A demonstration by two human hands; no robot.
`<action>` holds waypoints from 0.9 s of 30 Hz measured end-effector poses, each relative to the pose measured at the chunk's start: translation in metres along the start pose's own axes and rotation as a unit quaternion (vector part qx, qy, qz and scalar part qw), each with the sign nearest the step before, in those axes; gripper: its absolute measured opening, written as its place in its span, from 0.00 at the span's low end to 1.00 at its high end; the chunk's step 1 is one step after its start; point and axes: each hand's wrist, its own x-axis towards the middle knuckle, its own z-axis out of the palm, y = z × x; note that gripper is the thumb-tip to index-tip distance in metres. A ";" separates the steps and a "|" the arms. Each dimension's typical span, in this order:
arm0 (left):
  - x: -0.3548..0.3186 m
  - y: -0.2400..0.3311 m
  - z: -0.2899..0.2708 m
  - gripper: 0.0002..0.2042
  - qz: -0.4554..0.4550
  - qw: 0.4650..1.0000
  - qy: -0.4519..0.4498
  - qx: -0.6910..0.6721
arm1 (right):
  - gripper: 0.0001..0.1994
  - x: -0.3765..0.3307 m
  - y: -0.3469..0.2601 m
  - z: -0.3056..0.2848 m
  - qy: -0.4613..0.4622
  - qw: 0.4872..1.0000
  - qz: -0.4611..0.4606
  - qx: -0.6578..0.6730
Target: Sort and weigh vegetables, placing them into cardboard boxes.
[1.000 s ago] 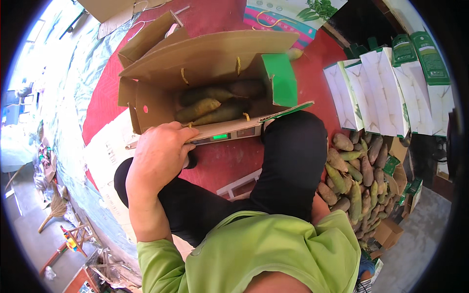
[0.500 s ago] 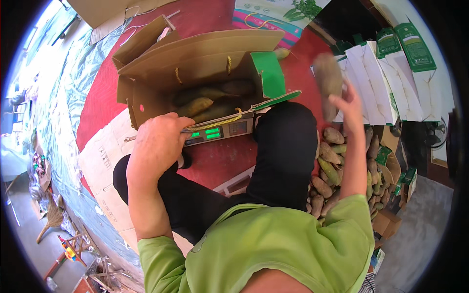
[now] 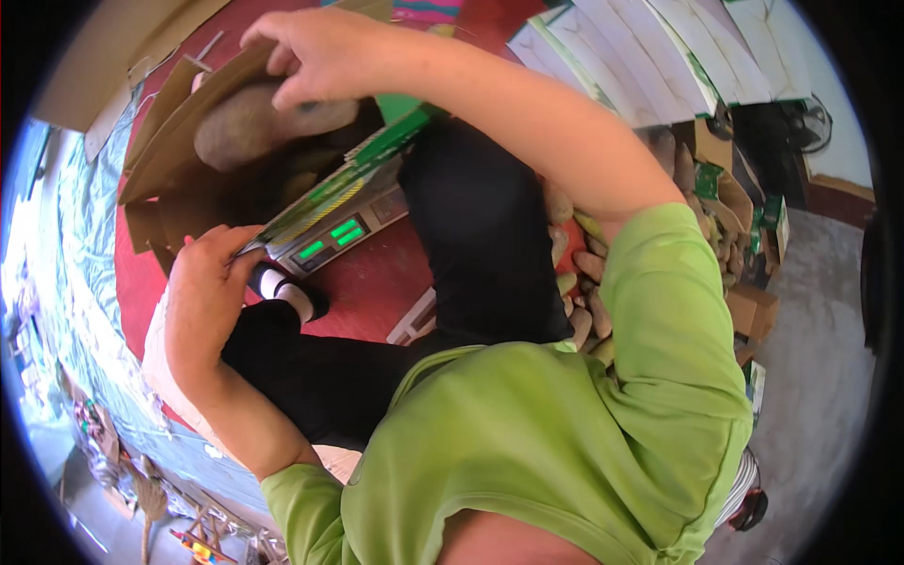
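My left hand pinches the near edge of an open cardboard box, whose green-printed side flap tilts up. Over the box's opening reaches my right hand, its fingers spread apart. Just below its thumb is a large brown, radish-like root vegetable, blurred, within the box's mouth; whether the thumb still touches it I cannot tell. More roots lie in the shadow at the bottom of the box, mostly hidden. At the near side of the box shows a digital scale with lit green displays.
Several similar roots are heaped to the right of my knee, beside opened cartons. White folded boxes lie at the far right. A red mat covers the floor; bluish plastic sheeting spreads on the left.
My right hand has carried the root from the right over to the box, and its fingers have spread. My left hand keeps hold of the box edge. The whole view has swung right.
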 end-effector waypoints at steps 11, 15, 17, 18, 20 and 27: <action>0.001 0.007 0.006 0.10 -0.017 1.000 0.012 -0.005 | 0.25 -0.207 0.169 -0.014 0.218 0.917 0.307 0.132; 0.000 0.001 0.007 0.10 -0.017 1.000 0.013 0.005 | 0.29 -0.351 0.245 0.076 0.233 0.820 0.521 0.044; 0.002 -0.001 0.005 0.11 -0.013 1.000 0.015 0.002 | 0.34 -0.431 0.270 0.109 0.177 0.808 0.562 -0.002; -0.007 0.003 0.001 0.11 -0.016 0.999 0.029 0.017 | 0.35 -0.438 0.263 0.136 0.166 0.755 0.634 -0.018; 0.020 0.004 0.011 0.13 0.038 0.999 0.023 -0.008 | 0.40 -0.554 0.286 0.153 0.263 0.684 0.647 0.209; 0.005 0.008 0.000 0.12 -0.070 0.998 -0.001 0.003 | 0.53 -0.505 0.234 0.220 0.266 0.575 0.733 0.247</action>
